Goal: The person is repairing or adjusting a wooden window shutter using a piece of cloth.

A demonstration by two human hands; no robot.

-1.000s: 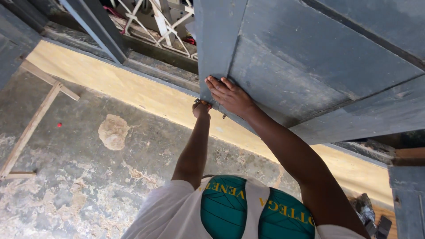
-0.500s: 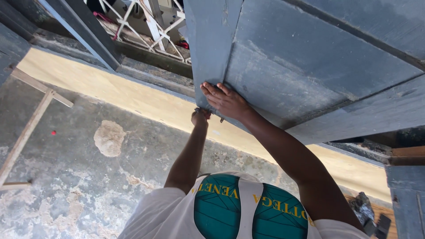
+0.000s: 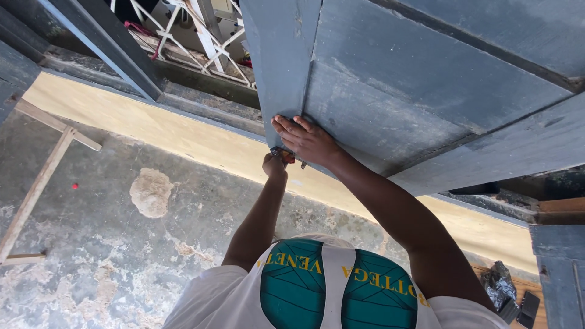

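Weathered grey-blue panelled wooden door [image 3: 390, 79]: leaning over the grey concrete floor [image 3: 109, 244], lower corner at frame centre. Right hand [image 3: 308, 139]: flat, fingers spread on the panel, holding nothing; placement unchanged from half a second ago. Left hand [image 3: 275, 164]: closed in a fist beneath the corner, around a small object with a red tip [image 3: 286, 158]; kind cannot be told. Pale timber frame [image 3: 42, 176]: on the floor, sitting slightly lower in view than before.
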